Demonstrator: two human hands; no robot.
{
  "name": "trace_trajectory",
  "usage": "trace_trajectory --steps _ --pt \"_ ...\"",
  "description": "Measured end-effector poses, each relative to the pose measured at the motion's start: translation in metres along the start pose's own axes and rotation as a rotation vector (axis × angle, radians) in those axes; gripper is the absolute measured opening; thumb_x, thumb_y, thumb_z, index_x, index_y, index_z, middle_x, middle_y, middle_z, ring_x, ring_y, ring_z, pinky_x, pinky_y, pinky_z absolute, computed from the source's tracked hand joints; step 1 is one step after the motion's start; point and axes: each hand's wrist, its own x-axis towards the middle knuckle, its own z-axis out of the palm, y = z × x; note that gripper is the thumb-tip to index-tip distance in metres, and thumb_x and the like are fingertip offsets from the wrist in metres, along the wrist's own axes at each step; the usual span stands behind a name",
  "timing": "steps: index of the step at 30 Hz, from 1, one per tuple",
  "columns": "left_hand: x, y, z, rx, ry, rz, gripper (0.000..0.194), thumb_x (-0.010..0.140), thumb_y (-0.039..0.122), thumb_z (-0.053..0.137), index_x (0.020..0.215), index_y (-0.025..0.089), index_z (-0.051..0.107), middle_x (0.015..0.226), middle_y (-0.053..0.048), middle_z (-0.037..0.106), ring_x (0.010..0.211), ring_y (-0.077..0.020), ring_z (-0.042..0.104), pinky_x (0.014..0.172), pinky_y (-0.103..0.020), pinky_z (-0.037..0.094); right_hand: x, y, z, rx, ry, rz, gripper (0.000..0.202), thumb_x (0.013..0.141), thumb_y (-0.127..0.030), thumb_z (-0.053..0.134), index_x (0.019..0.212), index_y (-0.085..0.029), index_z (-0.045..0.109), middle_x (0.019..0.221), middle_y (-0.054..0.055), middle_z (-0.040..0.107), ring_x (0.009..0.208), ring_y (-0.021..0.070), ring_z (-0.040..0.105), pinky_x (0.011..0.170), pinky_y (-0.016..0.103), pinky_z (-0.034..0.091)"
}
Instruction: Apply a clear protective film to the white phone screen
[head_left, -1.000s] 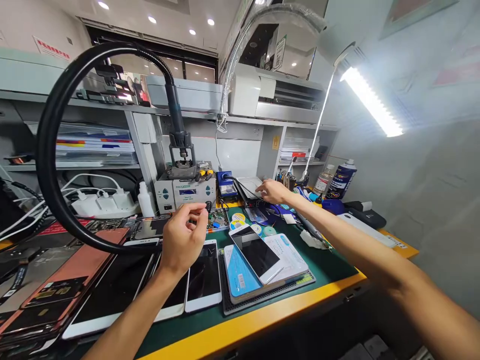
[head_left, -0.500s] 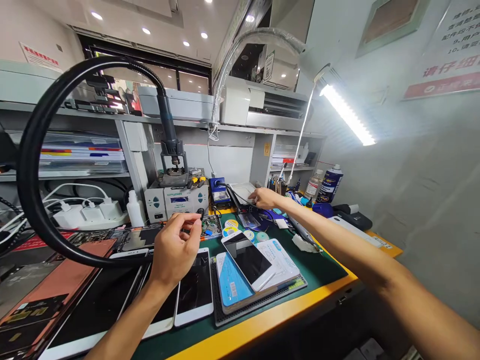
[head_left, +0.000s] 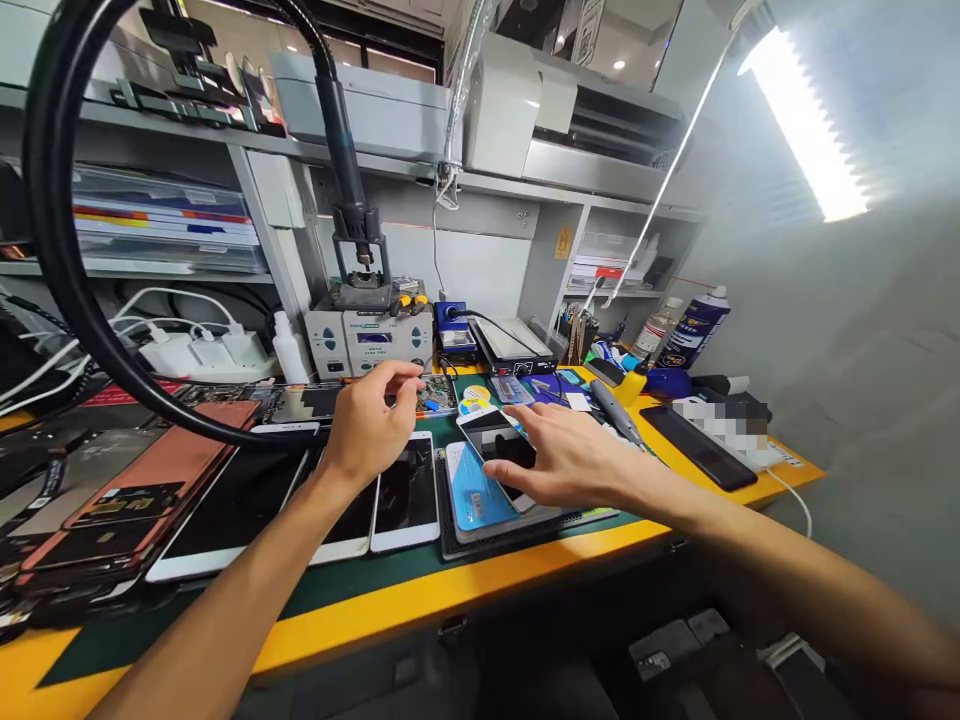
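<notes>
My left hand (head_left: 375,420) is raised over the left-centre of the bench with fingers curled and thumb and index tips close together; whatever may be between them is too small to tell. My right hand (head_left: 562,455) hovers over or touches a white-framed phone (head_left: 487,428), fingers and thumb apart, hiding much of its dark screen. That phone rests on a blue-and-white package (head_left: 476,495). Another white phone (head_left: 405,490) lies just left of the package, below my left hand.
A black hose (head_left: 49,200) loops at the left above tablets and phone parts. Behind the hands stand a grey soldering station (head_left: 371,345), a blue iron holder (head_left: 454,330) and a heating plate (head_left: 514,345). At right are a dark phone (head_left: 697,445) and a blue spray can (head_left: 694,325).
My right hand has come back from the heating plate to the phone on the package, its fingers spreading. My left hand keeps its curled pose. The view has tilted down.
</notes>
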Motion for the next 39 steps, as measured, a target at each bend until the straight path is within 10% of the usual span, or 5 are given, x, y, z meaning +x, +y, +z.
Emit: trace_trajectory --steps 14,24,39 --pt "0.012 -0.016 -0.01 0.028 0.207 -0.046 0.022 0.082 0.032 0.06 0.093 0.018 0.073 0.091 -0.005 0.078 0.084 -0.0213 0.073 0.083 -0.032 0.057 0.019 0.039 0.016 0.327 -0.067 0.045 0.087 0.07 -0.036 0.078 0.148 -0.012 0.048 0.13 0.017 0.064 0.113 0.0312 0.064 0.091 0.036 0.051" --pt "0.007 -0.011 -0.007 0.025 0.011 -0.018 0.023 0.082 0.034 0.059 0.088 0.019 0.074 0.085 -0.004 0.078 0.08 -0.0204 0.073 0.077 -0.029 0.055 0.003 0.051 0.005 0.387 -0.147 -0.296 0.085 0.066 -0.023 0.075 0.146 -0.018 0.047 0.134 0.011 0.059 0.118 0.0258 0.06 0.098 0.034 0.05" --pt "-0.005 0.003 -0.001 0.1 -0.098 0.045 0.026 0.082 0.047 0.059 0.082 0.026 0.074 0.08 0.0 0.077 0.054 -0.0174 0.058 0.055 -0.03 0.044 0.014 0.051 -0.018 0.177 -0.205 -0.373 0.076 0.073 -0.041 0.082 0.141 -0.018 0.06 0.127 0.013 0.066 0.113 0.0285 0.064 0.097 0.037 0.052"
